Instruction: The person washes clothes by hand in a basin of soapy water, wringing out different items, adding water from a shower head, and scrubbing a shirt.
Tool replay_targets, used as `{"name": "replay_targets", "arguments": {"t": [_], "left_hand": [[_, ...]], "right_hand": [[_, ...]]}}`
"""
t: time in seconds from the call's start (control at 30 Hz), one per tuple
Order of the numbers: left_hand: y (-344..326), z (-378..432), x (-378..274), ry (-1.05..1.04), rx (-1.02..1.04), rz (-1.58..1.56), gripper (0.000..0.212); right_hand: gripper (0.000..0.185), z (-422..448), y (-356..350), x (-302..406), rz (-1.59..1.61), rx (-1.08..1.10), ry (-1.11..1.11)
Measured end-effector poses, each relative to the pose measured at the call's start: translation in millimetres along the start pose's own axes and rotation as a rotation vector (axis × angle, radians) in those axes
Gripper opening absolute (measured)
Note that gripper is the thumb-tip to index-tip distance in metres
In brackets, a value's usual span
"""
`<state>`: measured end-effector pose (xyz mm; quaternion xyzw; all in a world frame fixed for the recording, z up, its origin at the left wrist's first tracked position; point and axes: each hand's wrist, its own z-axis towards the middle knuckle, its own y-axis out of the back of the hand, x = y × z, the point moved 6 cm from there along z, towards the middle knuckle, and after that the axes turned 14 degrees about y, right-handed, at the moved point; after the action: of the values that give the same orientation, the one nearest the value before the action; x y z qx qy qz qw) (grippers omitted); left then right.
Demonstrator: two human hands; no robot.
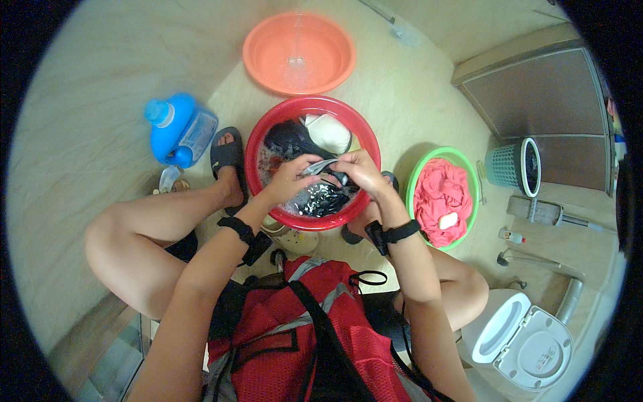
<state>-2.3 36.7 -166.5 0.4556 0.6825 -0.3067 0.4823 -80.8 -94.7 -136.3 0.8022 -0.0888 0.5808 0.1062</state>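
Note:
Between my knees stands a red plastic basin [374, 151] holding soapy water and wet laundry. Over it, my left hand [294, 176] and my right hand [360, 171] both grip a grey and dark piece of cloth [321, 166], pinched between thumbs and fingers. Dark fabric [291, 138] lies behind my hands in the basin, partly under the water. A white padded item [329, 133], perhaps a bra cup, rests at the basin's far right side. More black cloth [321, 201] sits under the water near the close rim.
An orange basin [251, 55] takes running water behind the red one. Left stands a blue detergent bottle [173, 133]. To the right, a green basin [412, 201] holds pink cloth [442, 186] and a white soap bar [448, 220]. Beyond are a waste basket [502, 163] and a toilet [495, 326].

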Motion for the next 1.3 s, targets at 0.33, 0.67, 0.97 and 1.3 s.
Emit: {"name": "replay_targets", "arguments": {"t": [0.33,0.67,0.97,1.3], "left_hand": [[10.7,-20.8,-64.7,-0.403,-0.118,0.257,0.016],[-18.8,7.6,-17.8,0.238,0.023,-0.807,0.027],[-61.1,12.3,56.7,0.5,0.205,-1.233,0.029],[-28.3,14.3,123.0,0.741,-0.183,-0.074,0.047]], "right_hand": [[0.019,-24.6,23.3,54.8,-0.082,0.08,-0.038],[0.044,-11.6,12.3,53.0,-0.287,-0.183,0.359],[0.03,-5.1,-82.7,27.0,-0.967,-0.163,0.704],[0.048,6.8,-20.1,-105.9,-0.924,-0.172,-0.202]]}}
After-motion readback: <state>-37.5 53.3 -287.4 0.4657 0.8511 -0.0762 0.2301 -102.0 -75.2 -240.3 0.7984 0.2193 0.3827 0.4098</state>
